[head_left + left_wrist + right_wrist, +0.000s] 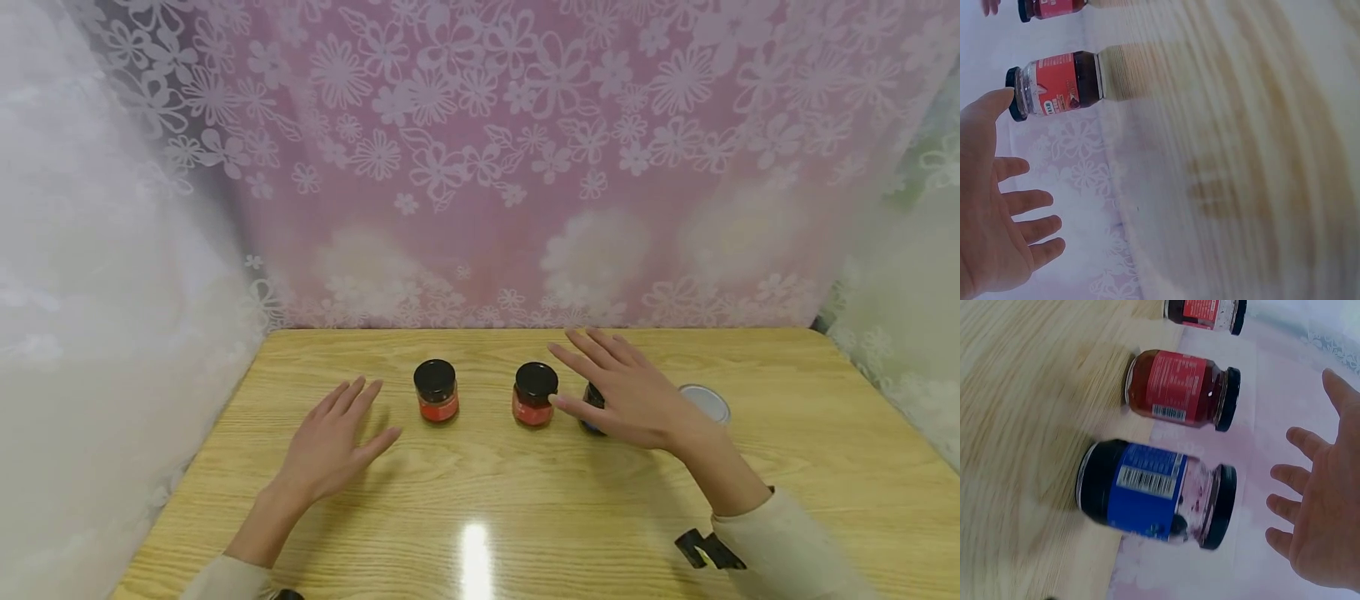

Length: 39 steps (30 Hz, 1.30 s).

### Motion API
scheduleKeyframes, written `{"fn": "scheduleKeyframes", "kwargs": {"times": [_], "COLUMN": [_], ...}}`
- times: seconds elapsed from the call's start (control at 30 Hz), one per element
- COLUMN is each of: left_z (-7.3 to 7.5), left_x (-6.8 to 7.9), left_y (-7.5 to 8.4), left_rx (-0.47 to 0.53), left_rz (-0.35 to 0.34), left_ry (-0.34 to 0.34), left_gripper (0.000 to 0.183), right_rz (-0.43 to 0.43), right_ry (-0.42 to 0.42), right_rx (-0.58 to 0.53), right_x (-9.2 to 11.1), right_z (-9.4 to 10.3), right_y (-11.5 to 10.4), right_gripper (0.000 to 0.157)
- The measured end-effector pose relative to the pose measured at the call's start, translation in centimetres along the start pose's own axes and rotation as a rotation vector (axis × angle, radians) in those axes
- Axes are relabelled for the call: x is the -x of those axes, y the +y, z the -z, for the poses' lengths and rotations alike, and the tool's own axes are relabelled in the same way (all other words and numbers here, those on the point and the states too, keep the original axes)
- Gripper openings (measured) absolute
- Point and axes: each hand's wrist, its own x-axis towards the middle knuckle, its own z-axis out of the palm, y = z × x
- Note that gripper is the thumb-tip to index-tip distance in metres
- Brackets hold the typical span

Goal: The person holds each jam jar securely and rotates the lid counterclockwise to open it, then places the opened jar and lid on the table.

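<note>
Head view: middle red-labelled glass jar (534, 397); left hand (322, 450) well to its left, right hand (632, 396) just right; both grips wide, fingers extended.

Blue-labelled jar (1147, 490), pink floral cloth (525, 167)

the table (450, 479) looks like wood-grained board, smooth and glossy enough to throw back a white glare. i see jars (1175, 389) of clear, shiny glass with smooth labels (1147, 487), paper by their look, and black lids (536, 379) with a soft sheen. the disc (707, 403) looks like metal; the curtain (465, 167) and sleeves (787, 537) seem matt cloth.
</note>
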Motion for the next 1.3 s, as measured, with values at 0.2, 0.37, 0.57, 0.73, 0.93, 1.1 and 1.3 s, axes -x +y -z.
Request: {"fn": "scheduleKeyframes", "kwargs": {"times": [0.2, 0.37, 0.57, 0.73, 0.93, 1.1, 1.3], "left_z": [-0.3, -0.5, -0.8, -1.0, -1.3, -1.7, -2.1], "left_x": [-0.5, -0.9, -1.2, -1.6, -2.0, -2.3, -3.0], "left_y": [0.3, 0.7, 1.0, 1.3, 1.6, 1.8, 2.0], "left_rx": [0.046, 0.127, 0.195, 0.284, 0.452, 0.561, 0.592], "left_rz": [0.014, 0.030, 0.071, 0.119, 0.179, 0.200, 0.183], "left_ry": [-0.015, -0.029, -0.053, -0.087, -0.144, -0.168, -0.165], "left_gripper": [0.081, 0.081, 0.083, 0.088, 0.094, 0.097, 0.098], "right_rz": [-0.006, -0.011, 0.000, 0.009, 0.027, 0.026, 0.031], "right_ry": [-0.006, -0.018, -0.029, -0.032, -0.014, -0.026, -0.055], "right_rx": [-0.029, -0.043, -0.059, -0.085, -0.087, -0.089, -0.073], "right_x": [-1.3, -2.4, -3.5, -4.0, -4.8, -5.7, -6.6], "right_z": [-0.4, -0.8, -1.4, -1.9, -2.2, -2.2, -2.4], "right_y": [-0.9, -1.6, -2.5, -2.9, -3.5, -3.9, -4.4], "right_gripper": [0.071, 0.072, 0.072, 0.072, 0.072, 0.072, 0.073]}}
